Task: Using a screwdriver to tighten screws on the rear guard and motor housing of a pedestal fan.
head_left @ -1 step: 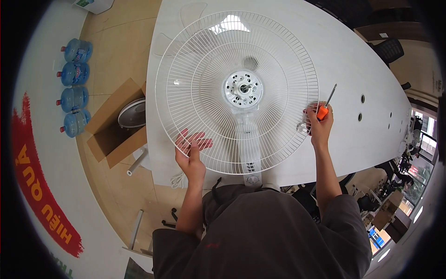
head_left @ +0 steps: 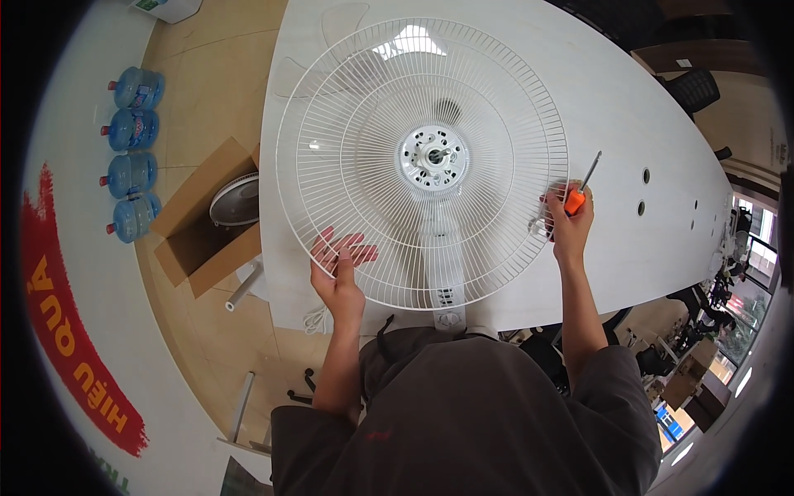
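A round white wire fan grille (head_left: 504, 240) sits over the fan's motor hub (head_left: 433, 159), whose metal shaft stands out at the centre. Below the hub, the white fan stand (head_left: 444, 269) runs toward my body. My left hand (head_left: 337, 269) is at the grille's lower left rim, fingers spread and seen through the wires, thumb on the near side. At the right rim, my right hand (head_left: 568, 223) is closed around a screwdriver (head_left: 576, 198) with an orange handle, its shank pointing up and away. Its fingertips are partly hidden at the rim.
Clear fan blades (head_left: 343, 23) lie on the white table (head_left: 608, 256) past the grille's upper left. A cardboard box (head_left: 203, 223) holding another round grille stands left on the floor. Several blue water bottles (head_left: 132, 174) line the wall. A white cord (head_left: 317, 321) hangs at the table's near edge.
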